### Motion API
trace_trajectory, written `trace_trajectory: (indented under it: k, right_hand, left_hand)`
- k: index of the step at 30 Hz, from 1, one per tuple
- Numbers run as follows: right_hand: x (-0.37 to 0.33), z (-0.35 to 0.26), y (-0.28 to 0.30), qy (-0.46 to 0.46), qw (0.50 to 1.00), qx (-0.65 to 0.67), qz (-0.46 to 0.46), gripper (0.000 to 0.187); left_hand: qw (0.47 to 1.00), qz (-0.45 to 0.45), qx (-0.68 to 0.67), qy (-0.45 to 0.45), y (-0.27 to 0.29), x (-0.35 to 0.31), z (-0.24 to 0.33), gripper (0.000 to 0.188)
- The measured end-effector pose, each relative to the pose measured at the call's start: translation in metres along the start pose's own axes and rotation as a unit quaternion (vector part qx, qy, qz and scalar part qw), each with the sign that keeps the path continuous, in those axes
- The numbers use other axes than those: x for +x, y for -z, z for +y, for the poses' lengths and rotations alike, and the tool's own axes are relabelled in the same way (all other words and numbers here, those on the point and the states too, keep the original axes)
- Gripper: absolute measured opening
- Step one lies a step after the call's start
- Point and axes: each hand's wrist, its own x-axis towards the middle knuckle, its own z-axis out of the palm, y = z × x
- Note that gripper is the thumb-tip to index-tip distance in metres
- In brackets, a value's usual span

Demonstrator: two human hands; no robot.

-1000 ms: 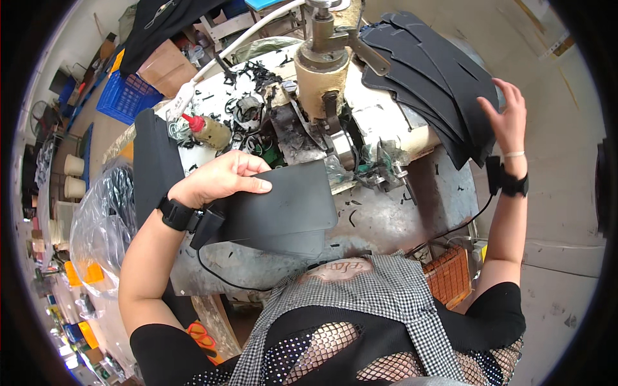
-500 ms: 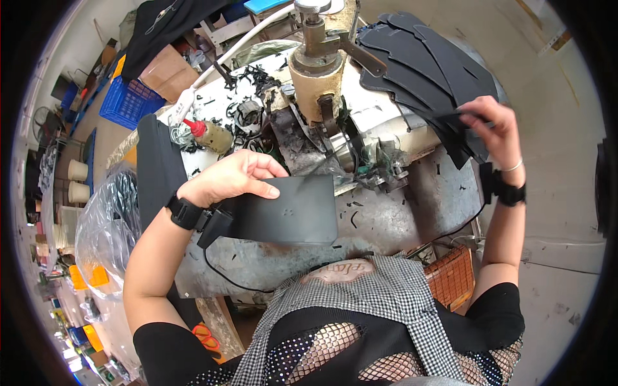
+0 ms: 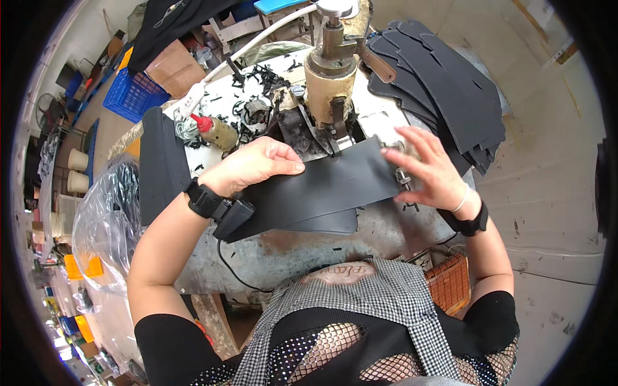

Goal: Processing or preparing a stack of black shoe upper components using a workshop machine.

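Note:
Between my left thumb and fingers, my left hand (image 3: 261,164) pinches the upper edge of a long black leather-like panel (image 3: 322,190). A second black panel (image 3: 331,223) with a rounded corner shows beneath it. The long panel's top edge lies against the working head of a bench machine (image 3: 329,83), which looks like a leather skiving machine. At the panel's right end, my right hand (image 3: 434,170) has its fingers spread, a fingertip at the edge; whether it presses there is unclear. Both wrists wear black straps.
A fanned stack of black cut panels (image 3: 444,90) lies right of the machine. More black panels (image 3: 161,164) are piled at left. A red-capped bottle (image 3: 215,132) stands among black scraps (image 3: 264,80). A blue crate (image 3: 135,96) and clear plastic bag (image 3: 106,219) are farther left.
My right hand has come from the stack at right to the machine. The long panel now lies over the rounded one, its edge at the machine head. The right fingers have spread.

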Motion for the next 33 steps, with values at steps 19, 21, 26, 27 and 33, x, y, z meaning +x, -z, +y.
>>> trace_trajectory:
  k: [19, 21, 26, 27, 33]
  right_hand:
    - [-0.009, 0.042, 0.064, -0.083, 0.988, -0.075, 0.108, 0.070]
    - [-0.008, 0.020, 0.017, -0.069, 0.996, 0.050, 0.023, 0.091]
    - [-0.008, 0.028, 0.012, -0.016, 0.996, -0.049, 0.071, 0.059]
    - [-0.007, 0.031, 0.022, -0.012, 0.995, -0.026, 0.093, 0.047]
    - [-0.038, 0.087, 0.094, -0.209, 0.955, 0.166, 0.131, 0.023]
  left_hand:
    - [0.997, -0.047, -0.052, 0.015, 0.011, -0.023, -0.007, 0.018]
    - [0.997, -0.045, -0.060, 0.005, 0.006, -0.010, -0.002, 0.018]
    - [0.998, -0.046, -0.032, 0.018, 0.003, 0.000, 0.003, 0.022]
    - [0.998, -0.048, -0.030, 0.021, 0.004, -0.003, 0.003, 0.022]
    - [0.995, -0.084, 0.003, 0.048, 0.011, -0.022, 0.003, 0.023]
